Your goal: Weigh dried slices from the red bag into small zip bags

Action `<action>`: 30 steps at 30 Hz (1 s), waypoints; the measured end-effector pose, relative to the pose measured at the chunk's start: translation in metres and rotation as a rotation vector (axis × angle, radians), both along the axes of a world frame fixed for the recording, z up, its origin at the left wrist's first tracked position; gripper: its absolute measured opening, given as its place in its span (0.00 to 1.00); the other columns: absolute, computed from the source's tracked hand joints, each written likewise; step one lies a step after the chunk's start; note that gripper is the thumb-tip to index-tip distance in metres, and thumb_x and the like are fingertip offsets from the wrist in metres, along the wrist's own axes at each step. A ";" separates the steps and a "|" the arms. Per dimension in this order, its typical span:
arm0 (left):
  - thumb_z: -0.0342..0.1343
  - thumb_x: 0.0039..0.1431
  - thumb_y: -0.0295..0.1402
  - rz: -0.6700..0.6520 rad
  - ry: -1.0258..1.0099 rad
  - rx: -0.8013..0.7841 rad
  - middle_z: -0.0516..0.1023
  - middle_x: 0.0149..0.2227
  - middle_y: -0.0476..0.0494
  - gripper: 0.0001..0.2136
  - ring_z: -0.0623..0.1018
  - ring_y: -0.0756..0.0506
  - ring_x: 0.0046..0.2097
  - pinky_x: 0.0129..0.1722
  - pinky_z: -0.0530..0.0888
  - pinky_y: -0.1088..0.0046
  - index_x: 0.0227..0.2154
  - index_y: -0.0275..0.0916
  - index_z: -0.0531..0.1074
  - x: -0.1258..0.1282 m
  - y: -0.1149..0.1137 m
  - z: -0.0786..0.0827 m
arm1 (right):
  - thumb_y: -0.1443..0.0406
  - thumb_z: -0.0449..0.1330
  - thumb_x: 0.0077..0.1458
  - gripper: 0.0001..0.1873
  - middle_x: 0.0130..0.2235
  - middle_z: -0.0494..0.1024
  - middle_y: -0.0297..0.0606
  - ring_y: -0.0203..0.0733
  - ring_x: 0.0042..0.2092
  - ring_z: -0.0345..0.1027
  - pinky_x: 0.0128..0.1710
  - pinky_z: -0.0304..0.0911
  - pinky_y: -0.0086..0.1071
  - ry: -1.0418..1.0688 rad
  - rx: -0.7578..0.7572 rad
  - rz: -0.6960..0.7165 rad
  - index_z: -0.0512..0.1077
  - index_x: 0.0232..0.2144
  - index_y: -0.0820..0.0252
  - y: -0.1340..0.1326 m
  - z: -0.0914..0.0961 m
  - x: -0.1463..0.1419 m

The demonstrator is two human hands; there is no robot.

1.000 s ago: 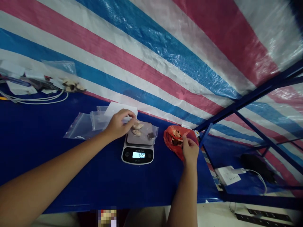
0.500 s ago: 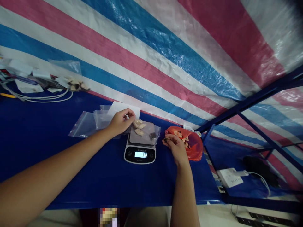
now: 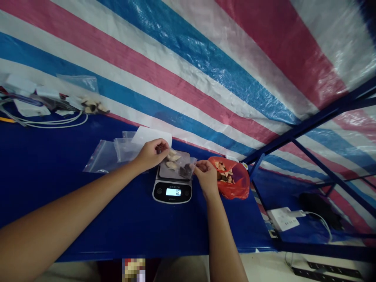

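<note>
A small digital scale (image 3: 172, 192) stands on the blue table, its lit display reading about 7.6. Across its plate lies a clear plastic zip bag (image 3: 192, 161) with pale dried slices (image 3: 172, 165) and a dark piece (image 3: 185, 170) in or under it. My right hand (image 3: 206, 176) is closed, fingertips pinching the bag's right end. On the other side, my left hand (image 3: 153, 153) is closed with its fingertips against the pale slices and the bag's left end; what it grips is hidden. An open red plastic bag (image 3: 239, 188) of dried slices (image 3: 225, 176) sits right of my right hand.
Flat clear zip bags (image 3: 101, 156) and a white sheet (image 3: 152, 137) lie left of the scale. Cables (image 3: 58, 123) and a filled bag (image 3: 92, 103) are at the far left. Right are a blue metal frame (image 3: 311, 117) and a white power strip (image 3: 283, 219).
My right hand has moved left from the red bag to the zip bag's right end on the scale. The dark piece in its fingers no longer shows there. The display dropped slightly.
</note>
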State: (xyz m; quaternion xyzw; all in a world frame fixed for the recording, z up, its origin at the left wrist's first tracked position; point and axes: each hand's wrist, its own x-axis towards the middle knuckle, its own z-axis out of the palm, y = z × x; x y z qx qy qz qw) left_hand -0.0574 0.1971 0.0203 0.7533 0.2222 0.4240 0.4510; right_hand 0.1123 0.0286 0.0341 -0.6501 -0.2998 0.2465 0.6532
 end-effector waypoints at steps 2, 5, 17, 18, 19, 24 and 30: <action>0.59 0.54 0.34 0.000 0.002 0.018 0.75 0.27 0.50 0.04 0.72 0.50 0.29 0.31 0.68 0.72 0.30 0.39 0.73 0.001 -0.002 0.000 | 0.53 0.75 0.37 0.23 0.30 0.81 0.35 0.37 0.28 0.72 0.28 0.70 0.32 0.009 0.024 0.010 0.70 0.27 0.57 0.003 0.002 -0.003; 0.59 0.54 0.35 0.033 0.001 0.003 0.75 0.27 0.50 0.05 0.70 0.50 0.28 0.30 0.67 0.72 0.30 0.39 0.73 0.002 -0.001 -0.001 | 0.49 0.71 0.43 0.21 0.28 0.80 0.37 0.38 0.27 0.71 0.27 0.70 0.33 -0.040 -0.052 0.030 0.75 0.29 0.59 0.000 0.003 0.000; 0.60 0.51 0.39 0.266 -0.233 -0.396 0.72 0.26 0.49 0.08 0.70 0.49 0.29 0.30 0.67 0.71 0.25 0.40 0.70 -0.002 0.032 0.001 | 0.47 0.54 0.59 0.22 0.22 0.69 0.31 0.39 0.26 0.61 0.28 0.56 0.33 -0.504 -0.217 -0.374 0.68 0.24 0.56 -0.031 -0.002 0.024; 0.60 0.51 0.39 0.263 -0.230 -0.398 0.72 0.26 0.49 0.09 0.69 0.49 0.29 0.30 0.67 0.71 0.24 0.40 0.70 -0.002 0.032 0.001 | 0.48 0.53 0.60 0.22 0.20 0.65 0.30 0.38 0.25 0.58 0.28 0.54 0.34 -0.589 -0.241 -0.406 0.65 0.22 0.55 -0.032 -0.001 0.024; 0.60 0.51 0.39 0.258 -0.227 -0.396 0.72 0.25 0.49 0.09 0.69 0.49 0.28 0.29 0.67 0.71 0.24 0.40 0.70 -0.002 0.031 0.001 | 0.48 0.53 0.61 0.24 0.19 0.61 0.29 0.37 0.24 0.55 0.27 0.51 0.34 -0.631 -0.257 -0.435 0.60 0.19 0.54 -0.033 -0.001 0.023; 0.60 0.51 0.39 0.239 -0.208 -0.390 0.72 0.24 0.49 0.10 0.69 0.50 0.27 0.30 0.67 0.71 0.23 0.40 0.71 -0.001 0.029 0.000 | 0.51 0.58 0.58 0.29 0.15 0.49 0.26 0.35 0.20 0.43 0.24 0.44 0.35 -0.505 -0.278 -0.478 0.48 0.14 0.49 -0.034 -0.002 0.025; 0.60 0.52 0.40 0.241 -0.166 -0.390 0.72 0.24 0.49 0.10 0.70 0.50 0.27 0.29 0.67 0.71 0.22 0.41 0.70 -0.002 0.030 -0.001 | 0.53 0.58 0.59 0.29 0.17 0.49 0.26 0.36 0.22 0.44 0.25 0.46 0.34 -0.622 -0.306 -0.390 0.46 0.16 0.50 -0.034 0.001 0.022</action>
